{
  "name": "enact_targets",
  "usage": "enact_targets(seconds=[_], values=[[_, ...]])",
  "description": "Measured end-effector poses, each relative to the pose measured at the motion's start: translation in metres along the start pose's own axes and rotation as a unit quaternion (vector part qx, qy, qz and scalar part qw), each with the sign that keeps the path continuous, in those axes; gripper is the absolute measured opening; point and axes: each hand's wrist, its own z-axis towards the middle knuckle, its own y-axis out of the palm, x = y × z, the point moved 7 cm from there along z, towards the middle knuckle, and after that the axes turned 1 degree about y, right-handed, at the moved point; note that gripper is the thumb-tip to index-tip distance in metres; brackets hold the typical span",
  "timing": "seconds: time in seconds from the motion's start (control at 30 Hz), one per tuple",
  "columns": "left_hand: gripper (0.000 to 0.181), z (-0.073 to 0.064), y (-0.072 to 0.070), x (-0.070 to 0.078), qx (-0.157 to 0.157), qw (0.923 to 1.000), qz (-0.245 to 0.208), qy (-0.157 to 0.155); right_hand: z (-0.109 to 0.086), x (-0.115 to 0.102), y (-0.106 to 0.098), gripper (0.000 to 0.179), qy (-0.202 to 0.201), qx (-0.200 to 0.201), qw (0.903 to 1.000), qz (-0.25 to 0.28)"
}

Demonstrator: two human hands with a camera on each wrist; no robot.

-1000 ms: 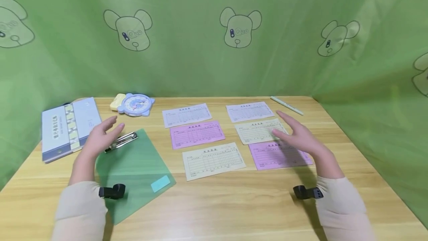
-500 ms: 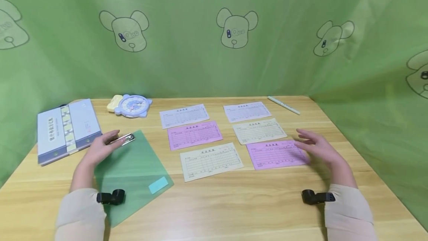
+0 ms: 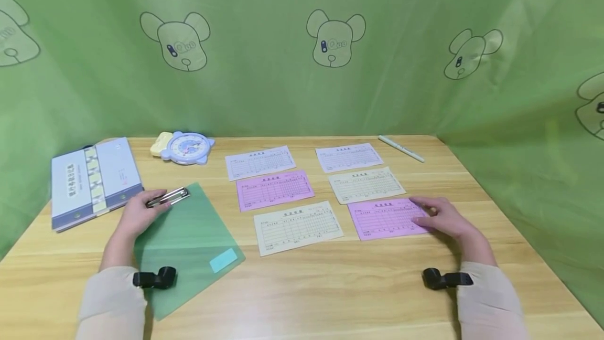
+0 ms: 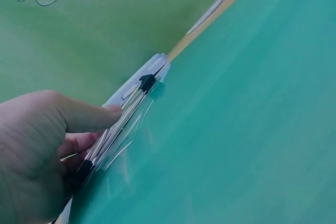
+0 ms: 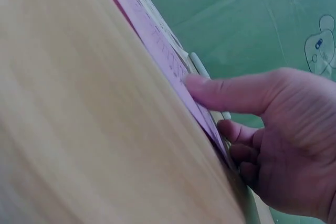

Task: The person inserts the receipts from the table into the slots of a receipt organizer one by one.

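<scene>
Green clipboard (image 3: 189, 232) lies on the near left part of the wooden tabletop (image 3: 358, 287), and I make that and the loose slips the heart of the work. I have the left hand (image 3: 141, 213) at its metal clip (image 3: 176, 195), thumb on one side and fingers on the other, pinching it as I read the left wrist view. My right hand (image 3: 445, 218) is at the right end of the near pink slip (image 3: 382, 220), half curled, its thumb resting on the paper; whether the fingers have the edge gripped from beneath, I cannot tell.

Progress, I judge, is only at its start: both hands are on their things, but I see no paper under the clip. All six slips lie on the table to the right of the board: the right-hand group adds a cream slip (image 3: 365, 185) and a white slip (image 3: 349, 157); the left-hand group has a far white slip (image 3: 260, 162), a second pink slip (image 3: 275, 190) and a larger-looking cream one (image 3: 299, 228). So none of the sheets is gathered or stacked, and all the paper handling looks left to do. My feed shows the pen (image 3: 401, 148) and the blue ledger (image 3: 94, 182) untouched.
</scene>
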Motion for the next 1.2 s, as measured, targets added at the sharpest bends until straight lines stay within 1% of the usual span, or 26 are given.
enact_targets(seconds=[0.13, 0.3, 0.37, 0.53, 0.6, 0.63, 0.77, 0.83, 0.9, 1.03, 1.2], values=[[0.037, -0.0012, -0.0008, 0.0014, 0.016, 0.9998, 0.013, 0.002, -0.0018, -0.0036, 0.0007, 0.06, 0.015, 0.0, 0.9994, -0.032], [0.034, -0.0025, -0.0024, 0.0033, 0.033, 0.999, 0.027, 0.009, -0.0023, -0.008, 0.0005, 0.05, -0.002, 0.006, 0.9998, -0.021], [0.033, -0.0023, -0.0027, 0.0035, 0.038, 0.9987, 0.031, 0.013, -0.0023, -0.0074, 0.0007, 0.049, -0.006, 0.009, 0.9997, -0.021], [0.033, -0.0024, -0.0028, 0.0044, 0.039, 0.9985, 0.036, 0.013, -0.0036, -0.0051, 0.0015, 0.053, 0.013, 0.022, 0.998, -0.057], [0.033, -0.0028, -0.0028, 0.0047, 0.039, 0.9985, 0.036, 0.012, -0.0037, -0.0051, 0.0019, 0.055, 0.018, 0.02, 0.9976, -0.063], [0.033, -0.0029, -0.0027, 0.0048, 0.038, 0.9986, 0.036, 0.011, -0.0038, -0.0055, 0.0022, 0.055, 0.017, 0.015, 0.9978, -0.063], [0.032, -0.0029, -0.0023, 0.0045, 0.038, 0.9987, 0.033, 0.01, -0.0028, -0.0059, 0.0011, 0.052, 0.007, 0.014, 0.9975, -0.068], [0.032, -0.0027, -0.0022, 0.0044, 0.039, 0.9987, 0.032, 0.009, -0.0026, -0.0067, -0.0001, 0.049, 0.0, 0.021, 0.997, -0.074], [0.032, -0.0028, -0.0021, 0.0044, 0.04, 0.9986, 0.033, 0.009, -0.0027, -0.0091, -0.0007, 0.045, -0.011, 0.029, 0.997, -0.071], [0.031, -0.003, -0.0016, 0.0045, 0.041, 0.9984, 0.036, 0.011, -0.0029, -0.0107, 0.0003, 0.044, -0.011, 0.032, 0.9985, -0.044], [0.032, -0.0027, -0.0009, 0.0043, 0.037, 0.9986, 0.036, 0.009, -0.0049, -0.0086, 0.0004, 0.051, 0.011, 0.026, 0.9996, -0.01]])
